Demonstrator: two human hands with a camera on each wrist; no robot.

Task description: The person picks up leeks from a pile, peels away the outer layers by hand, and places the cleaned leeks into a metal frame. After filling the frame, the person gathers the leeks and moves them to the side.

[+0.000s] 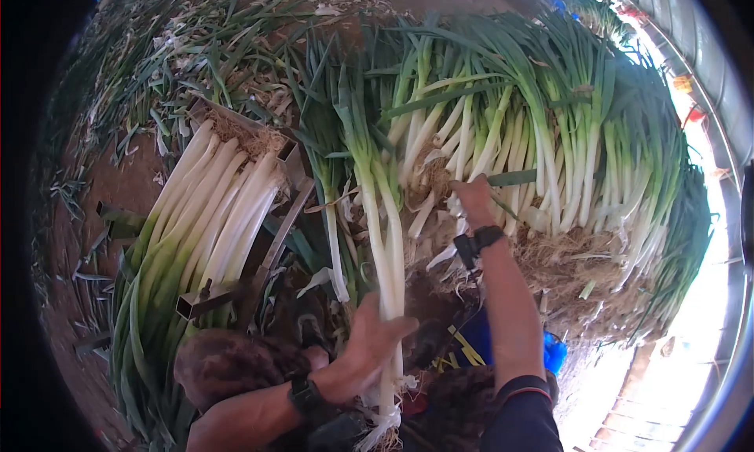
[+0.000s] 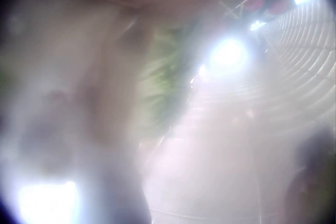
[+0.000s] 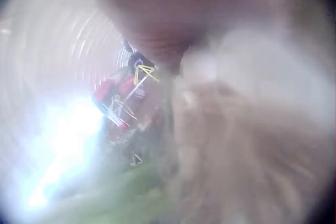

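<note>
My left hand (image 1: 367, 342) grips a few long green onions (image 1: 385, 248) low on their white shanks, roots hanging below the fist and green leaves reaching up and away. At the front of the big heap my right hand (image 1: 473, 201) holds a green onion (image 1: 488, 142) near its root end, with the fingers mostly hidden beneath the hand. Loose pale skins hang under it. In the right wrist view, blurred whitish stalks (image 3: 210, 129) fill the area beside the hand. Blur and glare cover most of the left wrist view.
A metal frame (image 1: 287, 216) on the left cradles a bundle of green onions (image 1: 208, 193), roots at the far end. A large heap of green onions (image 1: 581, 153) spreads along the right. Leaf scraps (image 1: 157, 83) litter the ground. Yellow straps (image 1: 467, 346) lie near a blue object (image 1: 554, 353).
</note>
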